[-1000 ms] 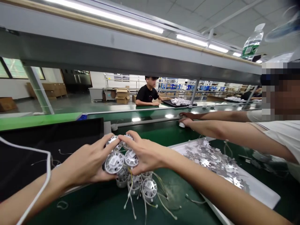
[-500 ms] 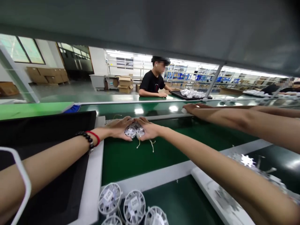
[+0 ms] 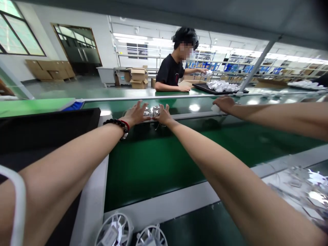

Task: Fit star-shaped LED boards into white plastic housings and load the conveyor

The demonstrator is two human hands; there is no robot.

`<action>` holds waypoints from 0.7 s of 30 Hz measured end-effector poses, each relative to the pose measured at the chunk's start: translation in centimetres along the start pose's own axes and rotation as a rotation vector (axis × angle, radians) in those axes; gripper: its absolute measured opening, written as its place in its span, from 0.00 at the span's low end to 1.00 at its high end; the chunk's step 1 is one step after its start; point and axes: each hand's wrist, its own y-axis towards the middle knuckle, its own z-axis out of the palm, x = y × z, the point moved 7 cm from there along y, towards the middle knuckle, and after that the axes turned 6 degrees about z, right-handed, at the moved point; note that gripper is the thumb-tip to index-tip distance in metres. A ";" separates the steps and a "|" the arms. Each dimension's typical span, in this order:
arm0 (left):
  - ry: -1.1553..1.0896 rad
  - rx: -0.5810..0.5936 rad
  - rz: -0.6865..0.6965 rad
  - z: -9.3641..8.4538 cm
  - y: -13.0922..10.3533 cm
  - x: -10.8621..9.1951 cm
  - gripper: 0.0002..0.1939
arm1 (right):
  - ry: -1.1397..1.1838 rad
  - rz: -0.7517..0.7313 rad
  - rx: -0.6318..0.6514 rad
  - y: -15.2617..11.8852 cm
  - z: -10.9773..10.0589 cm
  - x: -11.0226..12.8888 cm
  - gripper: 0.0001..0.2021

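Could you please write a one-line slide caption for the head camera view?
Both arms stretched out, left hand and right hand flank a cluster of round silver parts on the far green belt.

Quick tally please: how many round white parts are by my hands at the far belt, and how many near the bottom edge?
Round white parts between the left hand and right hand: 2
Round white parts at the bottom edge: 2
Total: 4
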 end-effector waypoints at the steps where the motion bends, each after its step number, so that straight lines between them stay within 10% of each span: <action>1: 0.012 -0.002 -0.006 -0.1 -0.2 -0.4 0.30 | -0.010 0.034 -0.021 -0.2 -0.2 0.0 0.25; 13: 0.051 0.029 -0.013 -4.6 -6.4 -0.5 0.24 | -0.127 0.104 -0.092 -4.8 -3.8 -2.6 0.20; 21: 0.088 0.183 -0.135 -2.7 -2.7 0.2 0.23 | -0.162 0.051 -0.032 -4.8 -1.1 -0.3 0.18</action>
